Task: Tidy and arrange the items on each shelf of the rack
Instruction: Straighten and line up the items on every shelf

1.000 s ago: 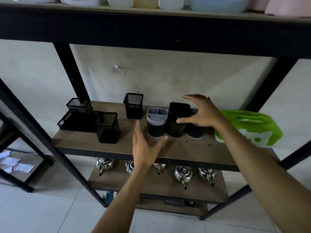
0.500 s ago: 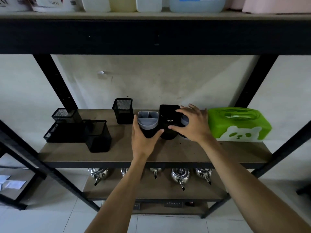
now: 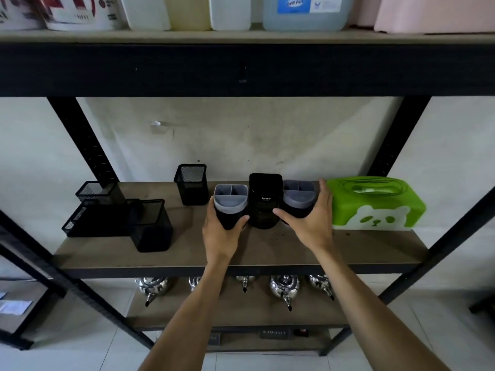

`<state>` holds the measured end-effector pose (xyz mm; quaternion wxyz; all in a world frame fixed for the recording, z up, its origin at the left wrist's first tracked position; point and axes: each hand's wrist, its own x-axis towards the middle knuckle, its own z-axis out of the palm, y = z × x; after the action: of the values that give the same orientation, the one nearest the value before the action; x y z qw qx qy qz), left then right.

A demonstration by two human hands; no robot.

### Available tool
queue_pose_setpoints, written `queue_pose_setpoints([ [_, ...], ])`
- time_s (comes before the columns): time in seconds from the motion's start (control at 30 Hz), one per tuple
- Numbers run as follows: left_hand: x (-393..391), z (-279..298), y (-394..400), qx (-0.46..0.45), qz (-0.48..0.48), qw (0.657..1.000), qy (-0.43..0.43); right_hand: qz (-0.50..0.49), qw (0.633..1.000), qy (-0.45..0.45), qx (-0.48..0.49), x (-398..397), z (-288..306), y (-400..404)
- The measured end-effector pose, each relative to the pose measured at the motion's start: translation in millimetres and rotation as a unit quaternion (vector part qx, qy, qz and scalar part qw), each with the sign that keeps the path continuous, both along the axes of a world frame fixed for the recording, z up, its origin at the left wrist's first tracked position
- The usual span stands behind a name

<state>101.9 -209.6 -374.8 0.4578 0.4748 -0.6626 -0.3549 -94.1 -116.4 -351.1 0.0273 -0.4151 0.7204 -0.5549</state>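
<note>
**Squaring up the three holders on the middle shelf**

Bracketing the row from both ends, we have a hand on each outer holder. Our left hand [image 3: 220,231] wraps the left divided holder [image 3: 229,206], thumb curled round its front right side and fingers round its left, so it is gripping that cup low on its dark body. Our right hand [image 3: 308,224] cups the right divided holder [image 3: 297,198], fingers up along its right side and thumb reaching across the front toward the black holder [image 3: 265,200] standing between the two; we judge this a light grip rather than a flat push.

All three stand upright in a line across the middle shelf [image 3: 267,253], set toward its back edge, directly ahead of our hands. The row's long axis runs left to right, parallel to the shelf edge. Each hand is nearest its own cup; neither touches the centre one for certain. The right cup sits slightly further back than the left.

Both forearms reach forward and up, converging on the row, wrists roughly straight.

The green tissue box [image 3: 375,204] stands just beside the right hand's fingers, so room on that side is tight. Mesh pen holders [image 3: 150,226] lie well apart to the left. We judge the coming move to be a squeeze inward that evens the line.
</note>
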Motion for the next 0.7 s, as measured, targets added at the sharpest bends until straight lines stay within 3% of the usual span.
queue_pose_setpoints([
  [0.2, -2.6, 2.4, -9.1, 0.000, -0.002, 1.000, 0.006, 0.000, 0.996, -0.086, 0.018, -11.7, -27.8, -7.6],
  [0.7, -16.2, -4.3, -8.5, 0.011, 0.032, 0.999, -0.012, 0.009, 0.997, -0.078, -0.006, -11.7, -33.8, -4.7],
])
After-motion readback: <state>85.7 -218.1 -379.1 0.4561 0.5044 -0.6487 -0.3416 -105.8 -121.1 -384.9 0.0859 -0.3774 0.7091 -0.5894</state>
